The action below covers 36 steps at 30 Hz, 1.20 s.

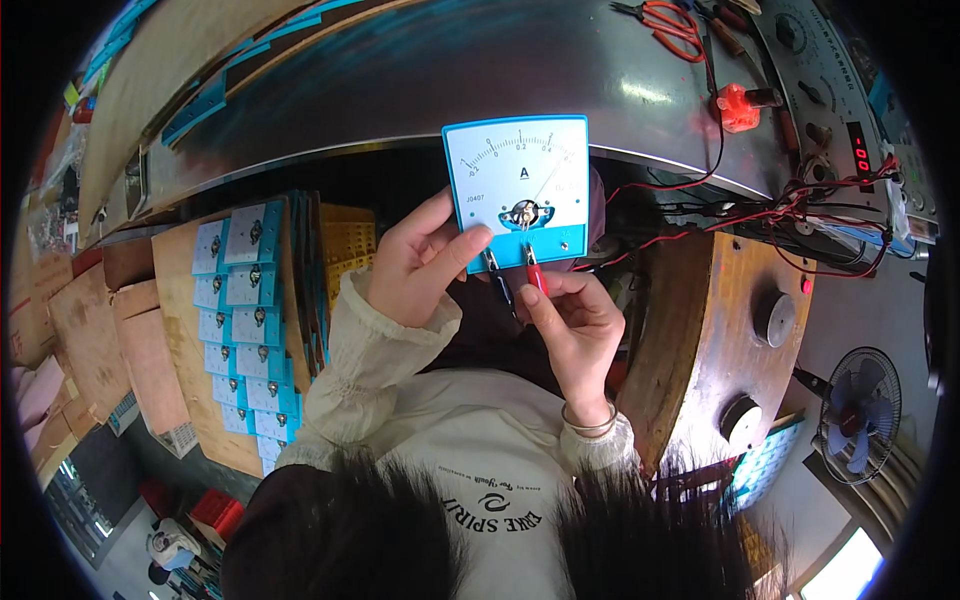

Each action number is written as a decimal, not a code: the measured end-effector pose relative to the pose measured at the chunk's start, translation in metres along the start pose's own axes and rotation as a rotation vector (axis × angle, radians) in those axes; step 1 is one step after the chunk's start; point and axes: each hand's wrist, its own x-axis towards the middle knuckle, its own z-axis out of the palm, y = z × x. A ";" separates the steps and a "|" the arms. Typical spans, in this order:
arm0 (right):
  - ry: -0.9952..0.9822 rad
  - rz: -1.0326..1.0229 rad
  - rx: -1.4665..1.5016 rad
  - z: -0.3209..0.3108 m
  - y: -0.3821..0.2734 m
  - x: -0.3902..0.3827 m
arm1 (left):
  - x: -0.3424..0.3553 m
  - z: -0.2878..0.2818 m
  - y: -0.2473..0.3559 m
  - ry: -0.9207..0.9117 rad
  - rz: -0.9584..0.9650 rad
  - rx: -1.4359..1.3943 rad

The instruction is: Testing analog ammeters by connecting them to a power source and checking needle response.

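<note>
A blue-framed ammeter (515, 170) with a white dial and an exposed movement at its lower middle is held up in front of me. My left hand (425, 260) grips its left side, thumb over the front. My right hand (575, 320) pinches a red alligator clip (536, 270), which is clamped at the meter's lower edge. A black alligator clip (502, 286) is attached beside it, left of the red one. Red and black leads run off to the right.
A steel bench (350, 90) spans the top, with red-handled pliers (675, 30) and an instrument panel (820, 110) at right. Rows of meter housings (245, 320) stand on a board at left. A wooden box (720, 350) and a fan (858, 415) are at right.
</note>
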 end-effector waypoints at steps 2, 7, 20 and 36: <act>0.008 -0.002 -0.044 -0.003 -0.001 0.002 | 0.002 0.000 -0.004 0.000 -0.010 -0.012; 0.034 -0.049 -0.159 -0.010 -0.007 0.002 | 0.005 0.006 -0.006 -0.018 -0.004 -0.023; 0.085 -0.105 -0.221 -0.027 -0.009 0.003 | 0.011 0.027 -0.015 -0.012 -0.016 -0.074; 0.057 -0.206 -0.435 -0.045 -0.027 -0.012 | 0.007 0.045 -0.024 -0.042 -0.035 -0.102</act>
